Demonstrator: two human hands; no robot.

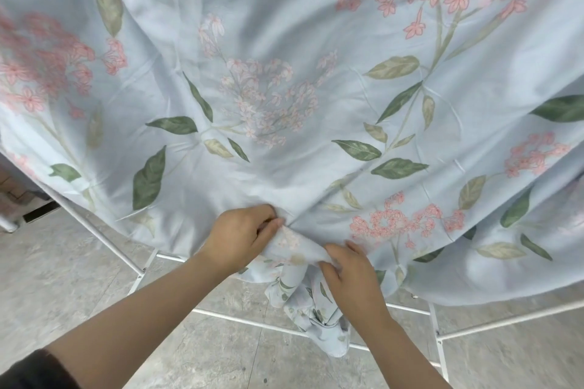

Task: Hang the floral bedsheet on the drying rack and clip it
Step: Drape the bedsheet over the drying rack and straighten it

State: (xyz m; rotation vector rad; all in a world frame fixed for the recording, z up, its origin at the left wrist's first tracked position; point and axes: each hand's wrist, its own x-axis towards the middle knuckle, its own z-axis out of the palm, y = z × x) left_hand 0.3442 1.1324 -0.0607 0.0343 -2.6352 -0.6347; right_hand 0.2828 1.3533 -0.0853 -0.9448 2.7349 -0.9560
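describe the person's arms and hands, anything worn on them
Both hands are bare: no gloves, rings or watch show on the left hand or the right hand. The forearms are uncovered too. A dark sleeve shows high on the left arm, at the lower left corner of the view. The right arm shows no sleeve as far as it is in view.

Pale-blue floral bedsheet (284, 41) blankets the whole upper span, no way through. Open grey stone-tile floor (63, 278) below its hem; thin white metal rack bars (240, 320) cross it, bunched sheet tail (325, 338) draped over the front bar.
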